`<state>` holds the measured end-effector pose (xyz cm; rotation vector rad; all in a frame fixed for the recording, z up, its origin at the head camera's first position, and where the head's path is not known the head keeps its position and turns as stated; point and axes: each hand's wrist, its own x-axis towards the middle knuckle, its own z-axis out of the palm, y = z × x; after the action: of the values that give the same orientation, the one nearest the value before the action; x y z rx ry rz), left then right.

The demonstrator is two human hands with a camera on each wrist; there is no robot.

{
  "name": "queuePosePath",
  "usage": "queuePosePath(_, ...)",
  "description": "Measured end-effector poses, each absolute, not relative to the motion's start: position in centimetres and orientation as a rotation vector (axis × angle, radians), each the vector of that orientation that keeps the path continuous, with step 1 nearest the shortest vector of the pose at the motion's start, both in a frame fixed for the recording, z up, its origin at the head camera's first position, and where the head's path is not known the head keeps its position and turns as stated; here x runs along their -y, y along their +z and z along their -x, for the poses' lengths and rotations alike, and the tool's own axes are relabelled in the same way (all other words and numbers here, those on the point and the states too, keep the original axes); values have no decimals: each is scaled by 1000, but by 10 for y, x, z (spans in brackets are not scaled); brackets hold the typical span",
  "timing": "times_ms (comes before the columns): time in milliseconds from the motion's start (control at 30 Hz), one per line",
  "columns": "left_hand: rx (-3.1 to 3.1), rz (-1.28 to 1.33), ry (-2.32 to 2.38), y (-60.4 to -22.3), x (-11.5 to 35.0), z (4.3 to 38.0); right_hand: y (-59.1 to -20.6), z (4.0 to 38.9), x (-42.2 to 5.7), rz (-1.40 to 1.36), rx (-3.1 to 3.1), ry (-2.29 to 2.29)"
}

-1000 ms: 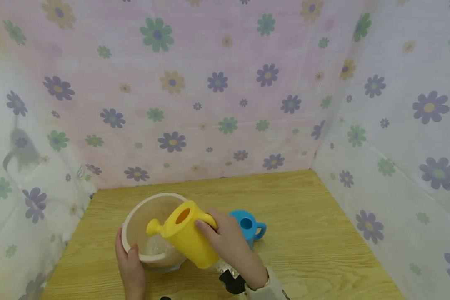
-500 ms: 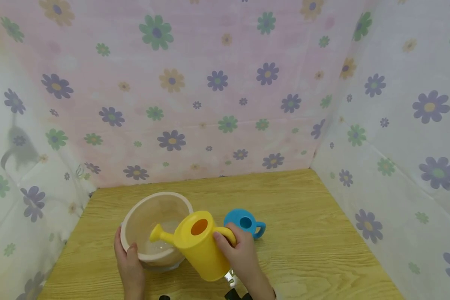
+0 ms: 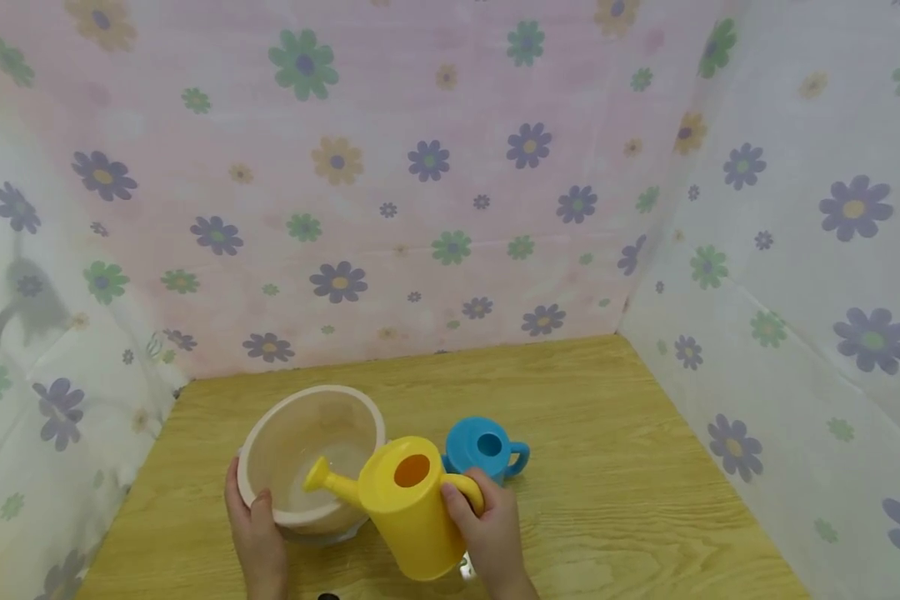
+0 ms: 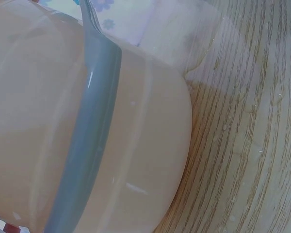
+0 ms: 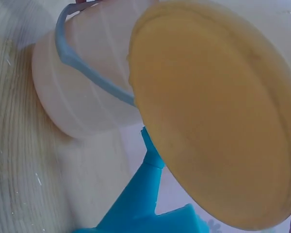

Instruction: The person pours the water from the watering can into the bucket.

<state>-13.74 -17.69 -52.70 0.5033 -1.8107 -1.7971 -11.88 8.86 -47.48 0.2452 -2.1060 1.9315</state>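
In the head view my left hand (image 3: 258, 533) grips the near-left side of a cream bucket (image 3: 322, 525), thumb over the rim. The bucket stands on the table, its grey handle (image 4: 87, 131) hanging against its side in the left wrist view. My right hand (image 3: 493, 525) holds a yellow watering can (image 3: 417, 533) by its handle. The can leans slightly left, its spout reaching over the bucket's rim. In the right wrist view the can's flat bottom (image 5: 213, 116) faces the camera. Just behind that hand stands a blue watering can (image 3: 467, 442), handle to the right.
Water drops lie on the wood-grain table (image 3: 607, 500), plain in both wrist views. Flowered cloth (image 3: 390, 275) walls in the back and both sides. At the bottom edge of the head view a small dark object (image 3: 328, 597) peeks in.
My right hand has drawn the yellow watering can right and toward me, turning it from a steep tilt to nearly upright. My left hand keeps its grip on the bucket.
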Motion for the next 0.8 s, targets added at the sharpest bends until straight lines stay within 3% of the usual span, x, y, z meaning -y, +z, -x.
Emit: queuePosePath(800, 1780, -476, -1801, -527, 174, 138, -482, 119, -96, -221, 2128, 2016)
